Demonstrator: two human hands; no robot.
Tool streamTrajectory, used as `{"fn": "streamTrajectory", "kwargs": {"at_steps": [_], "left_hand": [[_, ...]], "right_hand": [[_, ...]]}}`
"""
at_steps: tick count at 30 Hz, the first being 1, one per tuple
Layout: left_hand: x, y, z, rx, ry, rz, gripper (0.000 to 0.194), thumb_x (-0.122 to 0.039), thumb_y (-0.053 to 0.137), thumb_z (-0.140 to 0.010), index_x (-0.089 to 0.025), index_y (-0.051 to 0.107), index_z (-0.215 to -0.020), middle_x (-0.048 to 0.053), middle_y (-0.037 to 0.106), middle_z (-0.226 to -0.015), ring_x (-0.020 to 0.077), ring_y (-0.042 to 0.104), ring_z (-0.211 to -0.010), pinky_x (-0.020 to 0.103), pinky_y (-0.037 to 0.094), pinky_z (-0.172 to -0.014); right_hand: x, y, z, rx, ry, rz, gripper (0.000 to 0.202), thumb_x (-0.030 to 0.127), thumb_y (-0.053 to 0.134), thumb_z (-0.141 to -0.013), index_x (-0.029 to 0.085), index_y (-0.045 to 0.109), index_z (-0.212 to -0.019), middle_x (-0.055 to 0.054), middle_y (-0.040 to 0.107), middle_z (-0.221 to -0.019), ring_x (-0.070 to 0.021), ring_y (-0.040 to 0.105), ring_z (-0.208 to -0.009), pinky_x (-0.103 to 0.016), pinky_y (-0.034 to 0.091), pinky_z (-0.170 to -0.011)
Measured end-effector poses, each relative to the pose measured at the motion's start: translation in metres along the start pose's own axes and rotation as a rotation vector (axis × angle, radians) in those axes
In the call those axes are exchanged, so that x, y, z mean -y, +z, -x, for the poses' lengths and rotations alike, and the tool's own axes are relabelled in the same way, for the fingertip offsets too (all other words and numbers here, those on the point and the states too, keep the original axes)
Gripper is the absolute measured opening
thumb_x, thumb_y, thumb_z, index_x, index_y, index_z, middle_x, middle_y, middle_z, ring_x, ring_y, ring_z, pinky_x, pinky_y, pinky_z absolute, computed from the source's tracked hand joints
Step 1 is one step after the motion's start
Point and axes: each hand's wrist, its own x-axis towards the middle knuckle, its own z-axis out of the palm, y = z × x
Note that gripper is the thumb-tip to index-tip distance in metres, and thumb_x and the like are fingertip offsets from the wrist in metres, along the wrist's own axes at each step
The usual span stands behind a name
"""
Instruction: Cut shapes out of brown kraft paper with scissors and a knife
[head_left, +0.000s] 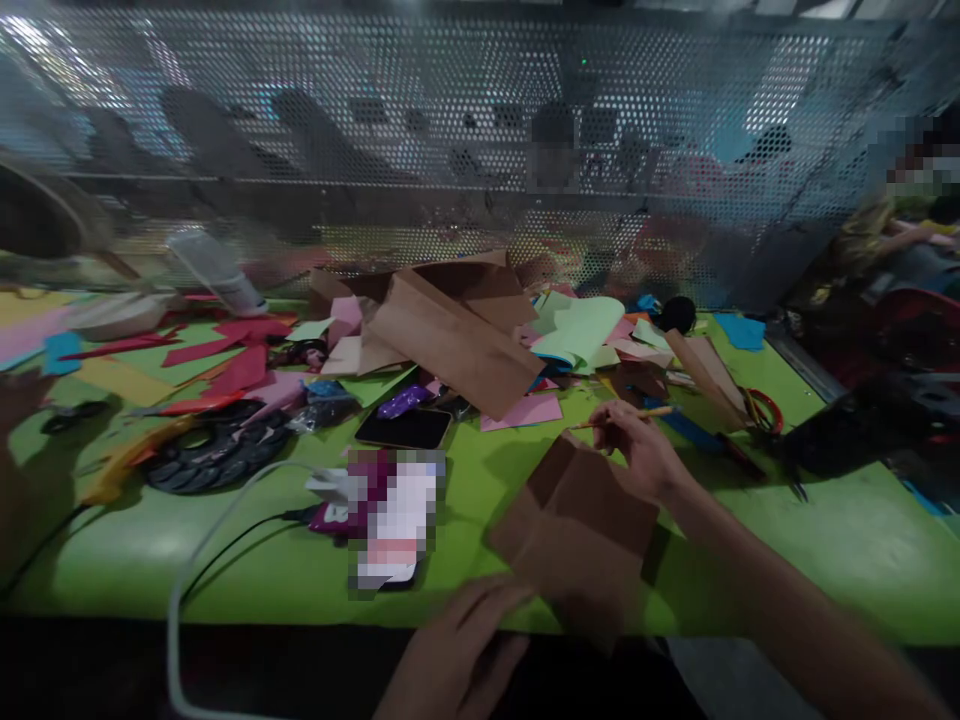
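My right hand (630, 440) is closed on a thin, tan, pencil-like stick (660, 411), pinched between bent fingers at the upper edge of a creased brown paper sheet (577, 520). The sheet lies tilted in front of me, at the near side of the bright green tabletop (112, 580), its lower corner by the table's edge. My left hand (465, 640) is at the sheet's lower left side, blurred, fingers loosely bent and slightly spread; I can't tell whether they grip the paper. To the left of the sheet a phone with a pale, lit screen (401, 515) lies near a white cable (174, 620), and just beyond it are a dark-screened phone (412, 430) and a shiny purple packet (405, 402). Farther left, a yellow-orange tool with a black cord (124, 465) lies against a black segmented ring (217, 470). Beyond my hands, large folded brown paper (457, 340) lies beside curled mint-green paper (581, 330), in front of a perforated metal panel (450, 130).
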Motion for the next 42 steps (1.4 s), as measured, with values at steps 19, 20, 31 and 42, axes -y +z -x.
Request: {"fn": "streamTrajectory", "kwargs": {"at_steps": [19, 20, 31, 42], "left_hand": [[0.016, 0.068, -0.105, 0.044, 0.035, -0.403, 0.073, -0.053, 0.046, -0.097, -0.012, 0.032, -0.154, 0.015, 0.027, -0.163, 0.0317, 0.025, -0.15, 0.051, 0.03, -0.119], [0.017, 0.069, -0.105, 0.041, 0.04, -0.396, 0.073, -0.054, 0.044, -0.098, -0.011, 0.031, -0.155, 0.014, 0.028, -0.163, 0.0306, 0.024, -0.15, 0.05, 0.029, -0.12], [0.019, 0.074, -0.103, 0.033, 0.044, -0.366, 0.075, -0.046, 0.052, -0.094, -0.008, 0.029, -0.154, 0.017, 0.029, -0.162, 0.0307, 0.024, -0.151, 0.046, 0.035, -0.117], [0.019, 0.074, -0.105, 0.043, 0.035, -0.359, 0.075, -0.045, 0.053, -0.094, -0.008, 0.03, -0.154, 0.018, 0.031, -0.161, 0.0332, 0.028, -0.149, 0.048, 0.041, -0.113]], "right_hand": [[-0.033, 0.002, -0.003, 0.027, 0.03, 0.296, 0.017, 0.037, 0.068, -0.08, 0.021, 0.063, -0.081, 0.001, 0.063, -0.071, -0.0135, 0.055, -0.061, -0.026, 0.042, -0.057], [-0.034, 0.002, -0.003, 0.027, 0.019, 0.318, 0.018, 0.037, 0.068, -0.08, 0.021, 0.061, -0.08, 0.001, 0.063, -0.07, -0.0136, 0.055, -0.061, -0.026, 0.042, -0.057], [-0.038, 0.005, -0.004, 0.015, -0.04, 0.474, 0.02, 0.037, 0.066, -0.084, 0.022, 0.055, -0.077, 0.002, 0.059, -0.067, -0.014, 0.052, -0.06, -0.027, 0.04, -0.057], [-0.043, 0.002, -0.003, 0.033, -0.036, 0.541, 0.017, 0.036, 0.064, -0.087, 0.022, 0.056, -0.08, 0.002, 0.061, -0.07, -0.0149, 0.052, -0.064, -0.027, 0.04, -0.062]]}}
